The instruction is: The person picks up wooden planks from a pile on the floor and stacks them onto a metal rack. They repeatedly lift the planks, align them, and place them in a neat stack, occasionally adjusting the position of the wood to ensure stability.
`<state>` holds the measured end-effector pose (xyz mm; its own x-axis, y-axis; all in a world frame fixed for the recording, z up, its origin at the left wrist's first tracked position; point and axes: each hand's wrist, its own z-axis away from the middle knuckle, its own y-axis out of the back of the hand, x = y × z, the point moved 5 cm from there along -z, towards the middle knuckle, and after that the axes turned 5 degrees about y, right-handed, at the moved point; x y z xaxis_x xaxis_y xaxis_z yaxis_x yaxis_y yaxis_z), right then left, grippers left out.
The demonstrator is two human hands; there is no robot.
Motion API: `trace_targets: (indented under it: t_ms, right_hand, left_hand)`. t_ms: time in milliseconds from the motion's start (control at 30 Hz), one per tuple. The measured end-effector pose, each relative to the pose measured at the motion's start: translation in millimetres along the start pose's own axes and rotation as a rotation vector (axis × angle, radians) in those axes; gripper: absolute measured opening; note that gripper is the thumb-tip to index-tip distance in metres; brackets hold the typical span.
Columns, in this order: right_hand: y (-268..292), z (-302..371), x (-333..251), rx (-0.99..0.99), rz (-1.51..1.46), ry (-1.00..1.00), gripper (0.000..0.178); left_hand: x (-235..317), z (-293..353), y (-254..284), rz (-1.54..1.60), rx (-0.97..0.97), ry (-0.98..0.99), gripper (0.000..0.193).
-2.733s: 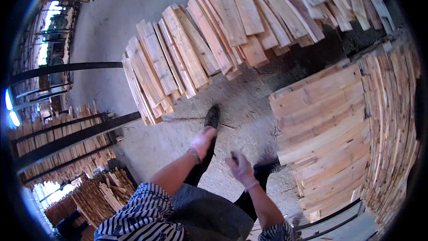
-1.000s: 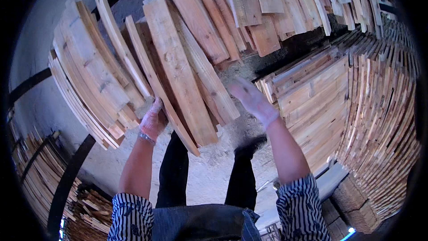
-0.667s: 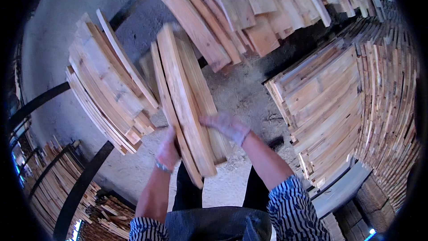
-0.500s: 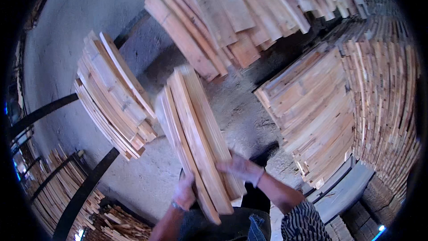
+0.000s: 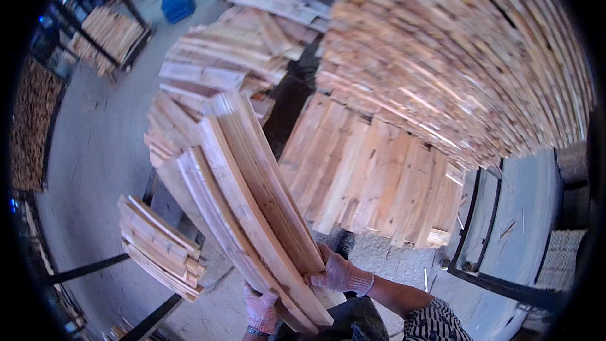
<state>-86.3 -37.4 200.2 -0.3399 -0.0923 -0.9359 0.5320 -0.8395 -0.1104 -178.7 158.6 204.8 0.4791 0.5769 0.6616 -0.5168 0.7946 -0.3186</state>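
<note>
A bundle of long wooden boards is carried in front of my body, tilted, its far end pointing up and left. On the bundle's left side, near its close end, my gloved left hand is closed around the edge. My gloved right hand grips the right side a little higher up. The fingers under the boards are hidden. Just beyond the bundle lies a low, even layer of boards, which neither hand touches.
A tall stack of boards rises behind the low layer. A loose board pile lies far left of it, a small pile on dark rails at left. A blue bin stands far off. Black metal rails run at right.
My view has swung to the right, so the low layer and tall stack now lie ahead. The bundle has stayed in both hands and turned with me.
</note>
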Motion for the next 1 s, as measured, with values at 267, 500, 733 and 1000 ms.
trace_targets:
  t_ms: [267,500,733,1000]
  right_hand:
    - [153.8,55.0,-115.7,0.22,0.065,0.262,0.113]
    - [228.4,107.4,-126.6,0.501,0.223,0.26,0.107]
    - [288.4,87.7,33.0,0.773,0.1,0.123,0.111]
    - [307.8,47.0,138.8,0.806,-0.088,0.109,0.118]
  left_hand:
    - [22.5,-9.9,-183.9,-0.223,-0.435,-0.043,0.073]
    - [-3.8,-68.3,-264.9,-0.484,-0.651,0.05,0.056]
    - [-44.0,-157.2,-346.0,-0.964,-0.917,-0.239,0.068]
    - [-125.0,-250.3,-349.0,-1.298,-0.898,0.297,0.073]
